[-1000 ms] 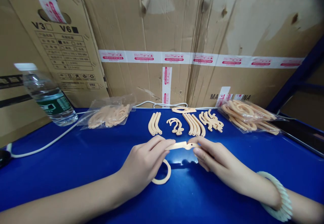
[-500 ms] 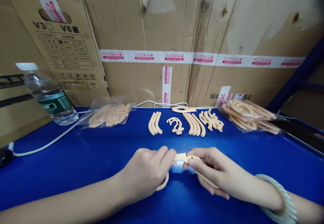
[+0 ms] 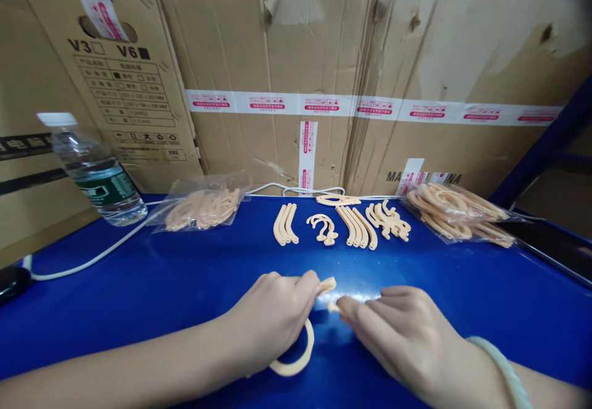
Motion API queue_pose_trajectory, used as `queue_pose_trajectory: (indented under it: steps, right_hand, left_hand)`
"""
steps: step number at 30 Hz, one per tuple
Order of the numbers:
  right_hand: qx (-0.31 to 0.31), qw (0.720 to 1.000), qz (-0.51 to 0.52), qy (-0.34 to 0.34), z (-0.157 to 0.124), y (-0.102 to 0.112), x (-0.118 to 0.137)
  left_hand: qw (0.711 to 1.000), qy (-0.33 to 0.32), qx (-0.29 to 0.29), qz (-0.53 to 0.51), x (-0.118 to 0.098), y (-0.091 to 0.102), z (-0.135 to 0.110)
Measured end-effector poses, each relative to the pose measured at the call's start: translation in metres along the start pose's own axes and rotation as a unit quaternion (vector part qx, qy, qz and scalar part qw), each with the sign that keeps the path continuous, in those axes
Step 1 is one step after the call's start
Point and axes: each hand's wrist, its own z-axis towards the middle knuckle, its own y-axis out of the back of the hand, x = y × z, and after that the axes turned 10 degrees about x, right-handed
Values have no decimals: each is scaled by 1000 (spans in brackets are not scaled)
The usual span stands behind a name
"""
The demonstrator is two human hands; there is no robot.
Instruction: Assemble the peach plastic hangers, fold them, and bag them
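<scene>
My left hand (image 3: pixel 282 310) is closed round a beige plastic piece that looks like a folding clothes hanger part; its flat end (image 3: pixel 328 285) sticks out past the fingertips. Below that hand curves a beige hook (image 3: pixel 311 348); the palm hides whether it joins the piece. My right hand (image 3: pixel 402 335) pinches another beige piece, of which just a small tip (image 3: pixel 333 306) shows beyond the thumb and fingers. A narrow gap separates the two ends. Past the hands lie curved arms (image 3: pixel 285 225), longer arms (image 3: pixel 356 227), hooks (image 3: pixel 324 229) and a pile of small curved pieces (image 3: pixel 387 219).
Clear bags of beige parts rest at left (image 3: pixel 203 208) and right (image 3: pixel 456 208) on the blue table (image 3: pixel 185 298). A water bottle (image 3: pixel 99 177) stands at left, near a white cable (image 3: pixel 87 268) and a black object (image 3: pixel 13 282). Cardboard boxes (image 3: pixel 259 150) wall the back.
The two pieces, earlier touching end to end, are now apart. My right hand has turned palm down and covers most of its piece. More of the hook shows below my left hand.
</scene>
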Motion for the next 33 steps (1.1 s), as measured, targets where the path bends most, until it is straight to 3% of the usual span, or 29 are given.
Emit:
queue_pose_trajectory:
  steps: [2,5,7,10,13,16,19,20,22,24,26,29,33]
  right_hand:
    - [5,1000,-17,18,-1,-1,1]
    - [-5,992,111,-55,3,1,-3]
    - [-32,972,208,-106,7,6,-10]
    - [-104,943,277,-154,12,16,-27]
    - [-189,917,290,-196,12,28,-50]
    - [-264,902,271,-209,7,41,-78]
    - [-336,917,116,-184,1,49,-112]
    - [-336,923,42,-182,-1,49,-123]
    - [-266,942,-68,-191,-4,45,-141]
    - [-197,955,-94,-199,-6,38,-154]
    - [-168,960,-93,-205,-6,31,-159]
    - [-160,959,-105,-209,-5,26,-153]
    - [-148,969,-98,-170,1,26,-124]
  left_hand:
    - [995,32,18,-96,0,0,2]
    - [968,88,16,-235,2,2,5]
    - [932,148,14,-329,5,5,8]
    - [847,223,26,-482,10,6,11]
    - [771,246,47,-586,15,2,13]
    - [747,228,60,-621,19,0,14]
    - [722,220,60,-653,21,1,14]
    - [714,221,58,-662,21,2,14]
    - [702,223,57,-674,21,3,14]
    - [695,225,56,-681,21,5,14]
    - [690,227,54,-685,21,7,15]
    - [685,235,50,-687,20,9,15]
    - [666,252,34,-701,19,13,16]
